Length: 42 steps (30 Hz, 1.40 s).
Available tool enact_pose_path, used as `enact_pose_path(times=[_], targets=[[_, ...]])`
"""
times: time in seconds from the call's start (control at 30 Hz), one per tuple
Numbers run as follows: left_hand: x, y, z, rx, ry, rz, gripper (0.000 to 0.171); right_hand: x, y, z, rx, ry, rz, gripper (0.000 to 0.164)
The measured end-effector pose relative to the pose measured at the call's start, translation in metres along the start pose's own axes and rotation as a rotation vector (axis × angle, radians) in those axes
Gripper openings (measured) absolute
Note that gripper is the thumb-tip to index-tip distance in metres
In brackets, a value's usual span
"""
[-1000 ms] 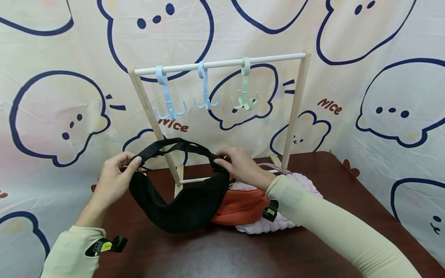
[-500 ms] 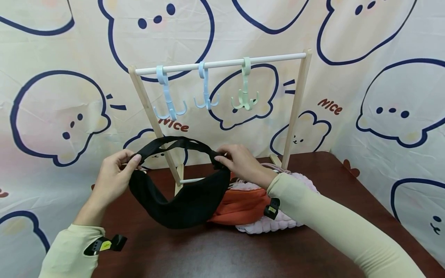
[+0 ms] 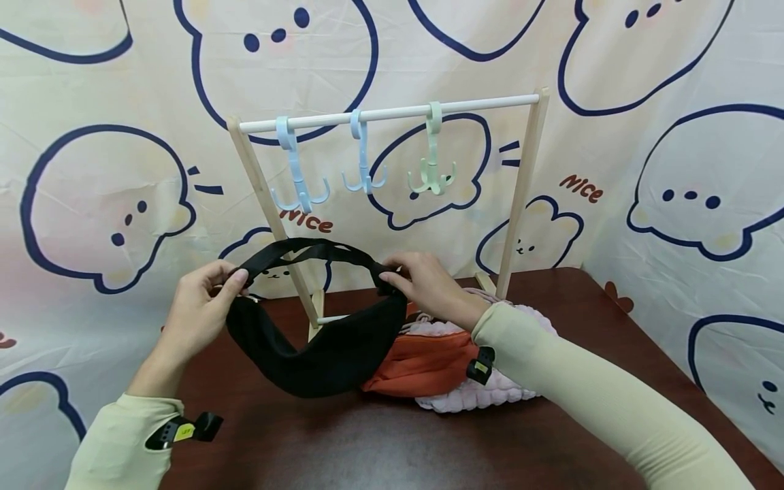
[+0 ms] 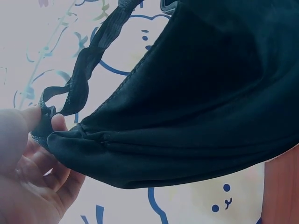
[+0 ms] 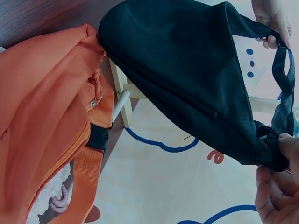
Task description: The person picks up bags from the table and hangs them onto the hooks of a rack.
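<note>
Fingers (image 3: 231,287) of left hand (image 3: 199,309) and right hand (image 3: 429,289) pinch the black bag (image 3: 327,364) by its strap (image 3: 269,256); even tension should spread it.

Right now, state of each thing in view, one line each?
Black bag: held up
Left hand: pinching black bag's left end
Right hand: pinching black bag's right end
Pink bag: partly covered
Orange bag: lying partly over pink bag
Rack: upright
Blue hooks: on rack, bare
Green hook: on rack, bare

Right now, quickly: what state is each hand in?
Left hand: closed, pinching the black webbing strap of the black, crescent-shaped fabric bag near one end.
Right hand: closed, pinching the same bag near its other end.
</note>
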<state>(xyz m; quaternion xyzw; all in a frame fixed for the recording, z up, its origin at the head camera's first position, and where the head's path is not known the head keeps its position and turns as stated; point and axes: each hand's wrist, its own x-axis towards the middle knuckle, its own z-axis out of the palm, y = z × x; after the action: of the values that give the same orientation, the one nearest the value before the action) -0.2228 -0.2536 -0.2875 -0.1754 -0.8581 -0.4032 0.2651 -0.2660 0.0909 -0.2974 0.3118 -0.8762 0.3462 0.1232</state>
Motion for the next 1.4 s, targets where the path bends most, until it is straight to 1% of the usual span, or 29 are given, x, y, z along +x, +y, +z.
enact_pose_path(times=[0.23, 0.5, 0.73, 1.2, 1.4], targets=[[0.000, 0.003, 0.000, 0.006, 0.001, -0.001, 0.026, 0.000, 0.000, -0.002, -0.007, 0.011, -0.015, 0.017], [0.001, 0.005, 0.000, 0.009, 0.006, -0.002, 0.025, 0.002, 0.000, -0.005, -0.024, 0.044, -0.026, 0.016], [0.001, 0.007, -0.001, 0.002, 0.008, 0.011, 0.025, 0.001, -0.001, -0.007, -0.059, 0.073, -0.052, 0.016], [0.002, 0.011, -0.001, -0.008, 0.014, 0.027, 0.023, 0.001, -0.001, -0.010, -0.051, 0.089, -0.060, 0.016], [0.003, 0.012, -0.002, -0.020, 0.013, 0.034, 0.022, 0.002, -0.002, -0.013, -0.066, 0.103, -0.080, 0.015]])
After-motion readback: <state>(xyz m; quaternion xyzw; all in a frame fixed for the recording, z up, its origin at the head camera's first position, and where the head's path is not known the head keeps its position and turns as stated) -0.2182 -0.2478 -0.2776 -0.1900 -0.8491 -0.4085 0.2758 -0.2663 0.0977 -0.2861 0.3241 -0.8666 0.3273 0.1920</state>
